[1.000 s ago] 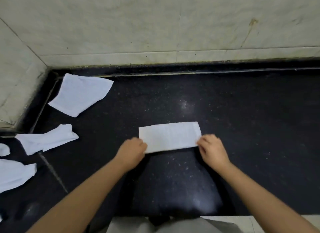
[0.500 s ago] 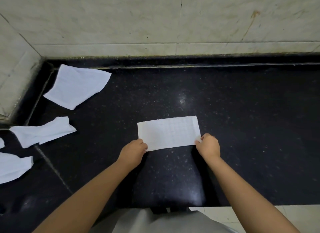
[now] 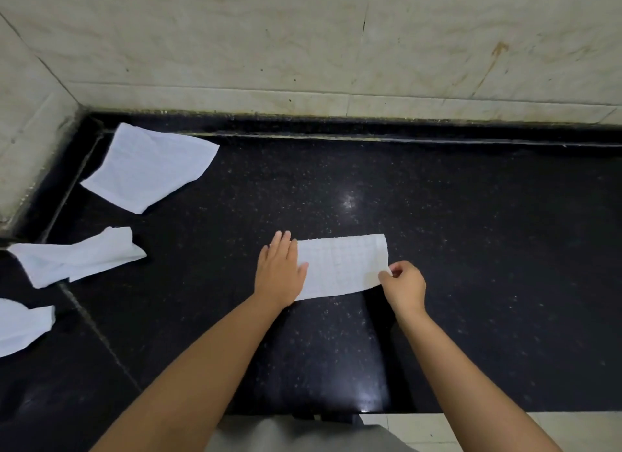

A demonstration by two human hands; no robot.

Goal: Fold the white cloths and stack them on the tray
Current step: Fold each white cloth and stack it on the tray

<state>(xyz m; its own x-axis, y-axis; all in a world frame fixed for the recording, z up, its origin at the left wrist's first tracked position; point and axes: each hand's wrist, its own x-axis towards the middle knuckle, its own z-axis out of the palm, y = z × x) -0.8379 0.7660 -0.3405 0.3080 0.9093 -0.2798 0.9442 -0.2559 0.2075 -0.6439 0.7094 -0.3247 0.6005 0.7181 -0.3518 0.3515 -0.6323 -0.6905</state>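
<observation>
A person's two bare hands work a white, grid-textured cloth folded into a long rectangle [image 3: 340, 266], which lies flat near the middle of a black, speckled polished stone surface [image 3: 471, 249]. The left hand [image 3: 278, 273] rests palm down on the strip's left end, fingers straight and close together. The right hand [image 3: 402, 285] pinches the strip's near right corner between thumb and fingers, the corner raised slightly off the surface. Three more white cloths lie unfolded well to the left: a broad flat one [image 3: 148, 167] in the far corner by the pale marble wall [image 3: 303, 41], a crumpled one [image 3: 74, 258] nearer, and a third [image 3: 22, 327] cut off by the left edge of the view. Both forearms reach in from the bottom of the view.
</observation>
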